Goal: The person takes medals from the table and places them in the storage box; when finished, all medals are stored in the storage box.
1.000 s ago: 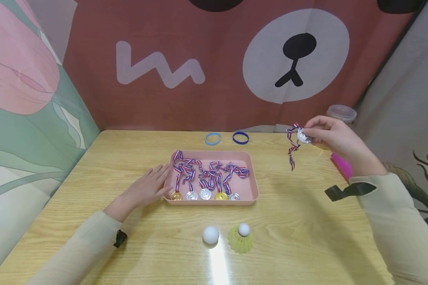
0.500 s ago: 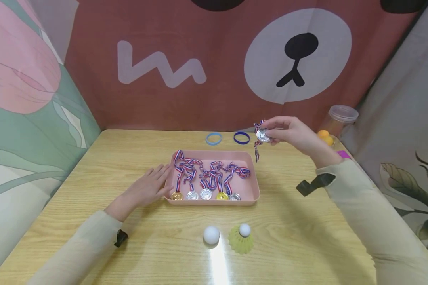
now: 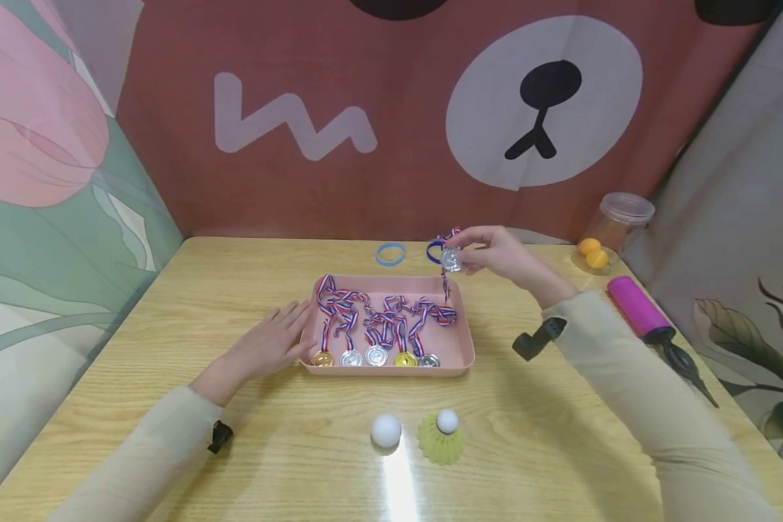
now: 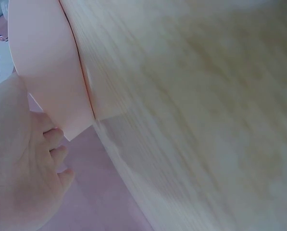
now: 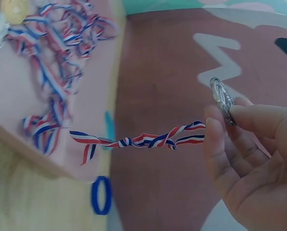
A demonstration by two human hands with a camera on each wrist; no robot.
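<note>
My right hand (image 3: 496,254) pinches a silver medal (image 3: 452,259) above the far right corner of the pink tray (image 3: 466,360). The medal's knotted red, white and blue ribbon (image 5: 143,139) hangs down over the tray's edge. Several gold and silver medals lie in a row along the tray's near side, among them a gold medal (image 3: 405,359), with their ribbons (image 3: 385,319) bunched behind them. My left hand (image 3: 270,342) rests against the tray's left wall with its fingers straight; in the left wrist view that hand (image 4: 23,159) touches the wall.
A white ball (image 3: 386,431) and a yellow shuttlecock (image 3: 440,441) are in front of the tray. Behind it lie a light blue wristband (image 3: 390,254) and a dark blue one. At the right stand a clear jar (image 3: 616,225) with orange balls and a pink hand pump (image 3: 639,308).
My right hand has carried the silver medal left from near the jar to above the tray's far right corner, uncovering the jar and the pump. The left hand stays at the tray.
</note>
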